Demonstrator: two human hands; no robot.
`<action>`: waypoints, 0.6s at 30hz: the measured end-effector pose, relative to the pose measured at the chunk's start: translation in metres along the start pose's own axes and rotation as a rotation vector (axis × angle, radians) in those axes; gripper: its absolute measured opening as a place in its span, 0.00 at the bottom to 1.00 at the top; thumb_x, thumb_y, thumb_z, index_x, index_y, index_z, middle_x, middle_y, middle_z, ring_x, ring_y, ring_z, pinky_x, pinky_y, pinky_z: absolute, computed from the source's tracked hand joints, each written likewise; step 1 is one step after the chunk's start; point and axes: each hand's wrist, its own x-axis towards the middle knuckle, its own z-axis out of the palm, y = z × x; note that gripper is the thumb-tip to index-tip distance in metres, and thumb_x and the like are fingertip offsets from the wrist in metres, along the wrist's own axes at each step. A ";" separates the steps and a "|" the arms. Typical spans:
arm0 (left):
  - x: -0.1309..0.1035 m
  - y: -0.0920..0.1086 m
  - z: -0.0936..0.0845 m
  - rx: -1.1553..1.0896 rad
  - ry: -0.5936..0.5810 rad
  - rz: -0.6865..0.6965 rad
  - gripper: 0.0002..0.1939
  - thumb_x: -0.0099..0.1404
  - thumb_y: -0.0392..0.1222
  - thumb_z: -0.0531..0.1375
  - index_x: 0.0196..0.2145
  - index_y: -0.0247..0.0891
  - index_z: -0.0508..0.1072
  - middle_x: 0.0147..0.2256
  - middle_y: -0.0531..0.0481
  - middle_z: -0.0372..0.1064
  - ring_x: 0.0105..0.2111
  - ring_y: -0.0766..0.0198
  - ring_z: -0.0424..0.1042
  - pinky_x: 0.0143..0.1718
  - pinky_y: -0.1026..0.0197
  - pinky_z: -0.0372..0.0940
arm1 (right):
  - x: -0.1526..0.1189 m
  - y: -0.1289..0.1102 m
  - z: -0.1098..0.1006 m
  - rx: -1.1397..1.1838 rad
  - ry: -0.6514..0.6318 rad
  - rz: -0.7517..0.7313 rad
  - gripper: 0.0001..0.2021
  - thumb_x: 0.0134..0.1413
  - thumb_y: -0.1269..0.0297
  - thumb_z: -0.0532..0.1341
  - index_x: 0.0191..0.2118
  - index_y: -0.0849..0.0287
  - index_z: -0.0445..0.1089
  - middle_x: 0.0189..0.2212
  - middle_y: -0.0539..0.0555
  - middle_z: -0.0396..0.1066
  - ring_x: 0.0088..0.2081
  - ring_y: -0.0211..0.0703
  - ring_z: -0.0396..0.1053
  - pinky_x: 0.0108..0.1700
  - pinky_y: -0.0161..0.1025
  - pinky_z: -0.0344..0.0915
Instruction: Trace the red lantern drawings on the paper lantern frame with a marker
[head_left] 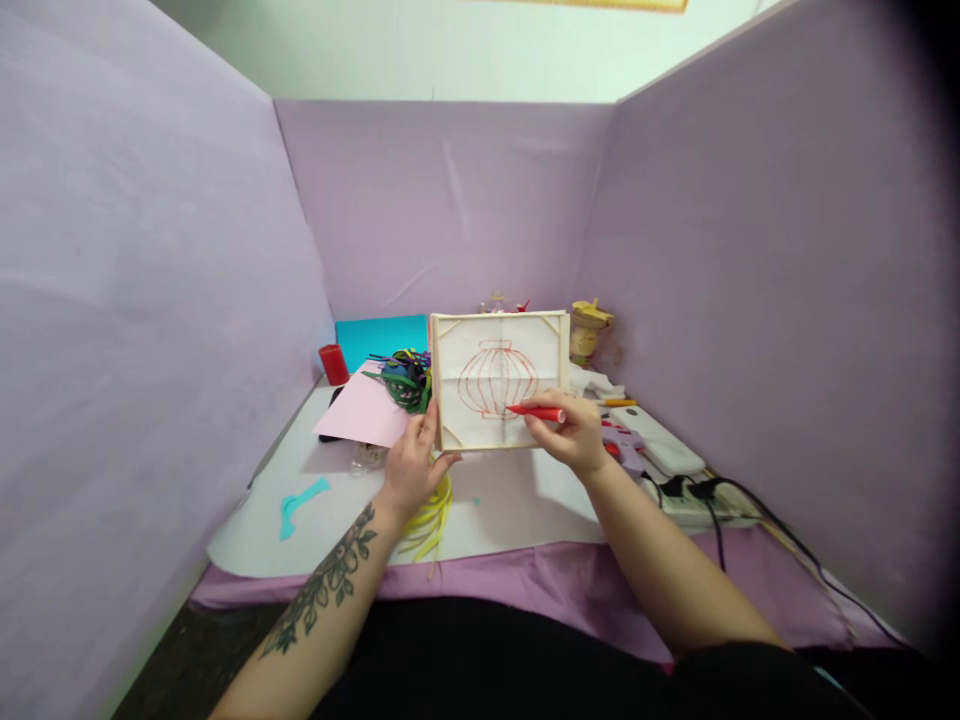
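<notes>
My left hand [415, 462] grips the lower left edge of a small framed canvas [469, 432], which is held up above the table with its corner-braced side toward me. A lantern shape [495, 380] is drawn on it in red lines, with curved ribs and a band at top and bottom. A red marker [541, 412] is pinched in my right hand [574, 430], its tip pointing left at the base of the lantern drawing. Yellow strips [429, 525] lie on the table under my left hand, partly hidden by it.
On the left stand a red candle-like cylinder [334, 364], pink paper [367, 410], blue card [379, 335] and dark and green strips [409, 385]. A blue scrap [300, 505] lies in front. At right are a power strip [705, 500] with cables and a yellow-topped jar [589, 330]. Purple panels enclose three sides.
</notes>
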 end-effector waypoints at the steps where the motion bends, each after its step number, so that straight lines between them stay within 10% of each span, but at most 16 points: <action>1: 0.000 0.000 0.000 -0.002 -0.005 -0.003 0.45 0.65 0.58 0.55 0.68 0.41 0.36 0.49 0.40 0.62 0.47 0.54 0.69 0.45 0.55 0.67 | 0.000 0.000 0.000 -0.006 -0.001 -0.003 0.07 0.48 0.72 0.62 0.35 0.56 0.74 0.27 0.51 0.75 0.28 0.40 0.72 0.33 0.38 0.67; 18: 0.001 0.002 -0.001 -0.007 0.011 0.006 0.44 0.65 0.58 0.55 0.68 0.40 0.37 0.48 0.39 0.63 0.46 0.53 0.69 0.45 0.55 0.68 | 0.002 0.006 0.006 -0.091 0.114 0.013 0.10 0.52 0.69 0.61 0.41 0.54 0.74 0.35 0.53 0.77 0.36 0.44 0.75 0.40 0.41 0.72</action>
